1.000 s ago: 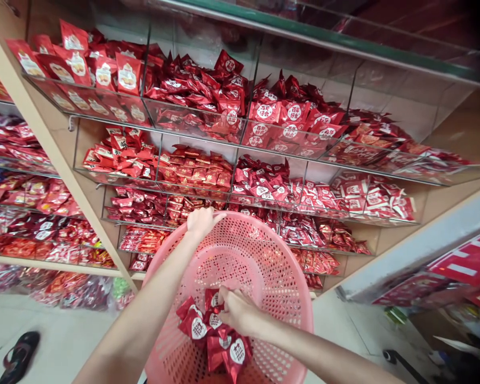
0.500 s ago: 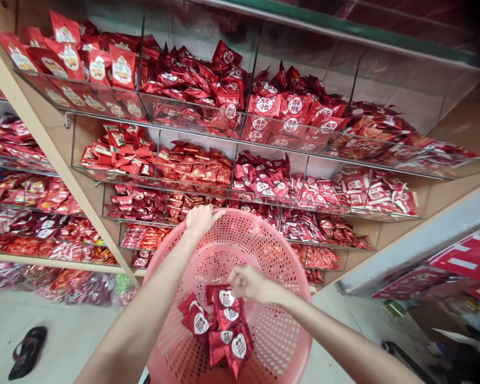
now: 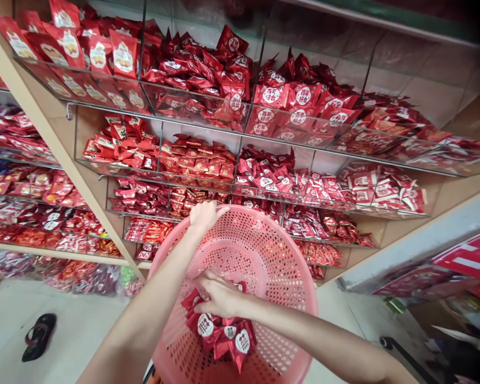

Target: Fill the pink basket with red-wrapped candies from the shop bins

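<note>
My left hand [image 3: 204, 216] is closed around the far rim of a pink perforated plastic basket [image 3: 294, 256]. Inside it lies a small pile of shiny red candy packets [image 3: 240, 341] with white heart-shaped labels. Reaching in from the right, my right hand [image 3: 218, 294] is over the upper part of this pile. Its thumb and fingers are spread apart beside the upper-left red packet [image 3: 190, 298], and the hand covers part of the pile. The fingertips are slightly blurred, so whether they touch the packet is unclear.
Shelves with clear dividers hold many red packets [image 3: 304, 96] just beyond the basket. A wooden upright [image 3: 60, 136] separates them from another shelf unit at left. Bagged goods [image 3: 90, 274] sit under that unit. A dark sandal [image 3: 40, 337] lies on the tiled floor.
My right hand has moved left across the pile, from a closed curl to spread fingers. My left hand stays on the rim. The view has shifted slightly.
</note>
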Demonstrator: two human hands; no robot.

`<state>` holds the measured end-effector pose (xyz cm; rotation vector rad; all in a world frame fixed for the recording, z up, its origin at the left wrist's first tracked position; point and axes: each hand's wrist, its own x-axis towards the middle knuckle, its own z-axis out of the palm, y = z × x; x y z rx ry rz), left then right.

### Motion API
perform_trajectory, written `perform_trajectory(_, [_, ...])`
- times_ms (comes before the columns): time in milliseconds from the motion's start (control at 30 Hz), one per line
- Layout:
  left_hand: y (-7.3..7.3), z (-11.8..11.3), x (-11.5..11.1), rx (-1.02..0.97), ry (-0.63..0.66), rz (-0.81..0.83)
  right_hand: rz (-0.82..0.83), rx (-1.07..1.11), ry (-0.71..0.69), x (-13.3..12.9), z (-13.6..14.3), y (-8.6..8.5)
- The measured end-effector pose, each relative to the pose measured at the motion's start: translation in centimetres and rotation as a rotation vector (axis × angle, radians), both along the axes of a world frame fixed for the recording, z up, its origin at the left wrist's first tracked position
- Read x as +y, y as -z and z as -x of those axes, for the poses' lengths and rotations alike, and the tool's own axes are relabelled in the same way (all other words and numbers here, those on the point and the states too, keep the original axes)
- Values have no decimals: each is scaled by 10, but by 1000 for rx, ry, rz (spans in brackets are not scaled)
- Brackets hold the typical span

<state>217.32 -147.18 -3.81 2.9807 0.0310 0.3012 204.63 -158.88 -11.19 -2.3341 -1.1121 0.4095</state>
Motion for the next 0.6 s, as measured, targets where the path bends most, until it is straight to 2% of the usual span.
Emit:
perform_trajectory(67, [1, 0, 0, 2, 0, 8, 50, 2, -134, 8, -6, 3])
perform_trajectory(167, [2, 1, 2, 10, 2, 11, 123, 24, -252, 15, -8, 12])
perform_trajectory(300, [5, 0, 3, -2, -2, -2, 30, 16, -370, 17, -10, 13])
perform_trajectory(400, [5, -1, 4, -15, 2, -14, -15, -29, -271, 6, -18, -1])
perform_trajectory(467, [5, -2, 4, -18, 4, -23, -19, -49, -198, -9, -27, -12])
perform_trajectory(600, [3, -3, 4, 6, -6, -32, 120, -18, -118, -51, -40, -19])
